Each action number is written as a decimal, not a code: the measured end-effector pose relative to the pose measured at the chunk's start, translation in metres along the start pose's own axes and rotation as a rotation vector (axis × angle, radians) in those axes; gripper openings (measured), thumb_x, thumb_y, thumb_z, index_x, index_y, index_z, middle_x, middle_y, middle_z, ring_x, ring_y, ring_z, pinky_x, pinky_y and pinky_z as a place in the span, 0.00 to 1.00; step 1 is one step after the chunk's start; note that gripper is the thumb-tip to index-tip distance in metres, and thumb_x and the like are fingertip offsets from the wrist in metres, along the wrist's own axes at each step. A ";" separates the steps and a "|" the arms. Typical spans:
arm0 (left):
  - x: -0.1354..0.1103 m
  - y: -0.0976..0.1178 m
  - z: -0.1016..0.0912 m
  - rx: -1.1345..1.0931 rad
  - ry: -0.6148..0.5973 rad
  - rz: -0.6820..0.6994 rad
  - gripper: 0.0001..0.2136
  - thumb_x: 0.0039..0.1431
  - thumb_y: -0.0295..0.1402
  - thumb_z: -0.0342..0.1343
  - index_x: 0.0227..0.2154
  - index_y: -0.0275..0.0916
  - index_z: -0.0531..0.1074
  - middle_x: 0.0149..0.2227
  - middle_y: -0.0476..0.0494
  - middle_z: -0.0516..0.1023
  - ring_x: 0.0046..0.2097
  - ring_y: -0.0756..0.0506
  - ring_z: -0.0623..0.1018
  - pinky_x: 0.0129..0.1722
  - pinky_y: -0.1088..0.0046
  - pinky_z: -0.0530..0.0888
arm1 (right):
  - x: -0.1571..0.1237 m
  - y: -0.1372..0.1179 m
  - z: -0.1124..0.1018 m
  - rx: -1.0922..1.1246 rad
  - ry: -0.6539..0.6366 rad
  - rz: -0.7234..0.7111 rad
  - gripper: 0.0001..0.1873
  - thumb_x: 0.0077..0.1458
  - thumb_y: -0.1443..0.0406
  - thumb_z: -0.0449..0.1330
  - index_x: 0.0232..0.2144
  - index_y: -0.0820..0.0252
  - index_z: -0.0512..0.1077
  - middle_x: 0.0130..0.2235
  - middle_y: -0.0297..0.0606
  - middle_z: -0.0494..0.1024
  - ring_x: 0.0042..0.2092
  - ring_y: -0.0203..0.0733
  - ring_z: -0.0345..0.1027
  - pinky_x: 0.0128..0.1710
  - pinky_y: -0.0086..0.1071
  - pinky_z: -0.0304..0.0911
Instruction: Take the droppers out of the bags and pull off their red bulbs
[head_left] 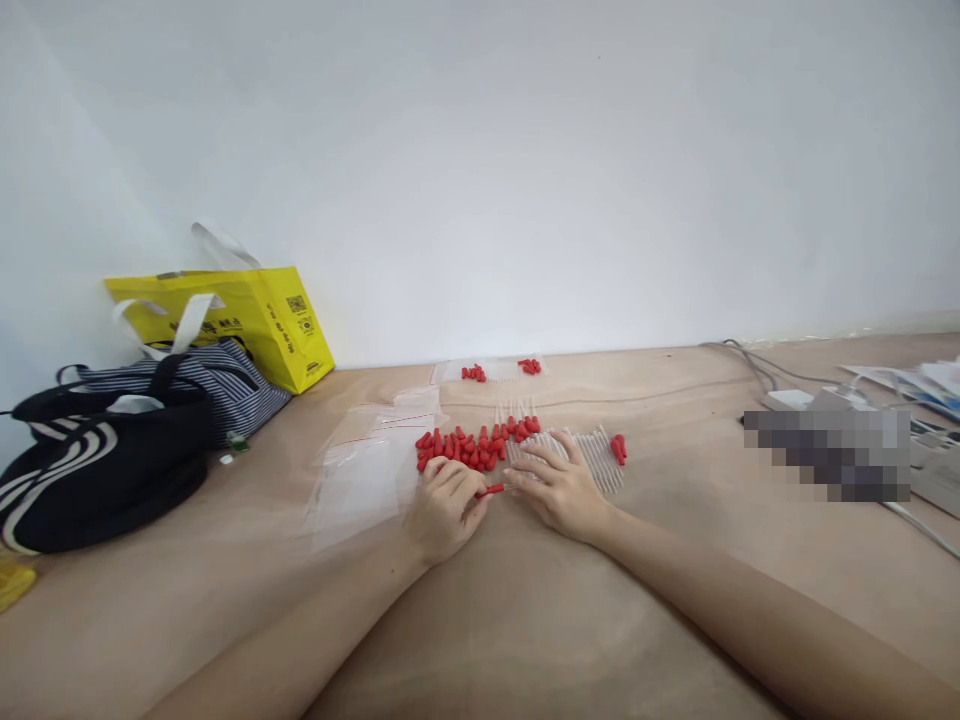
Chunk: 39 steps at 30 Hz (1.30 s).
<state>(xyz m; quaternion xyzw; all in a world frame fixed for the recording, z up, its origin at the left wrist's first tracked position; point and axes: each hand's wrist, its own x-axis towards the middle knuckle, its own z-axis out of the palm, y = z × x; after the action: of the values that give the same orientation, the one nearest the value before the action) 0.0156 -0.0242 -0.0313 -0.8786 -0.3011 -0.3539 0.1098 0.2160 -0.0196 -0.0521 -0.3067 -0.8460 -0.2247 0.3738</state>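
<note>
My left hand (448, 510) is closed in a pinch on a red rubber dropper bulb (494, 489). That bulb lies level, its free end reaching the fingertips of my right hand (559, 485). The thumb and forefinger of my right hand come together there, and whatever they grip is hidden. Its other fingers lie over a row of thin clear tubes (604, 460). Just beyond my left hand spreads a pile of red bulbs (465, 447). A few more red bulbs (619, 448) rest on the right end of the tubes.
Clear zip bags (360, 490) lie left of the pile. Farther back, near the wall, are two small groups of red bulbs (474, 373) on clear plastic. A yellow bag (289, 330), a striped bag (244, 385) and a black bag (112, 470) stand left. Cables and a power strip (934, 470) lie right.
</note>
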 end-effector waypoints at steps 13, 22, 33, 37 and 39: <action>0.010 0.001 0.022 0.173 -0.002 0.142 0.10 0.59 0.28 0.43 0.35 0.37 0.70 0.46 0.44 0.72 0.52 0.44 0.66 0.55 0.55 0.51 | -0.003 0.003 -0.001 -0.123 0.049 -0.085 0.12 0.52 0.74 0.47 0.30 0.62 0.69 0.29 0.36 0.75 0.45 0.40 0.63 0.55 0.45 0.44; 0.009 0.001 0.013 0.139 -0.011 0.160 0.09 0.58 0.29 0.46 0.28 0.42 0.71 0.45 0.56 0.73 0.52 0.44 0.66 0.56 0.52 0.48 | -0.009 0.003 -0.005 -0.106 0.108 -0.118 0.08 0.52 0.72 0.50 0.30 0.60 0.69 0.21 0.29 0.71 0.39 0.36 0.66 0.55 0.46 0.43; 0.004 0.001 0.008 0.155 -0.039 0.162 0.10 0.57 0.29 0.46 0.29 0.44 0.72 0.45 0.55 0.73 0.51 0.46 0.67 0.56 0.53 0.47 | -0.007 0.004 -0.006 -0.046 0.121 -0.132 0.06 0.52 0.71 0.52 0.29 0.61 0.69 0.19 0.28 0.70 0.40 0.36 0.67 0.55 0.47 0.41; 0.004 0.001 0.006 0.156 -0.046 0.176 0.09 0.57 0.28 0.46 0.29 0.44 0.72 0.45 0.55 0.72 0.51 0.46 0.66 0.55 0.53 0.48 | -0.006 0.003 -0.007 -0.051 0.121 -0.119 0.08 0.53 0.70 0.51 0.28 0.60 0.69 0.17 0.28 0.69 0.40 0.35 0.67 0.55 0.47 0.41; 0.004 0.000 0.005 0.164 -0.057 0.185 0.09 0.57 0.28 0.46 0.30 0.44 0.72 0.46 0.55 0.72 0.51 0.46 0.66 0.55 0.54 0.49 | -0.006 0.003 -0.008 -0.042 0.119 -0.117 0.08 0.54 0.70 0.50 0.28 0.59 0.69 0.17 0.27 0.69 0.40 0.35 0.67 0.55 0.48 0.40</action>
<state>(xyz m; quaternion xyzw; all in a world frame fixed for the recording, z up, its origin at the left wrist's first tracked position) 0.0213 -0.0201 -0.0323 -0.9003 -0.2498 -0.2917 0.2047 0.2255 -0.0241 -0.0517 -0.2509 -0.8338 -0.2818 0.4030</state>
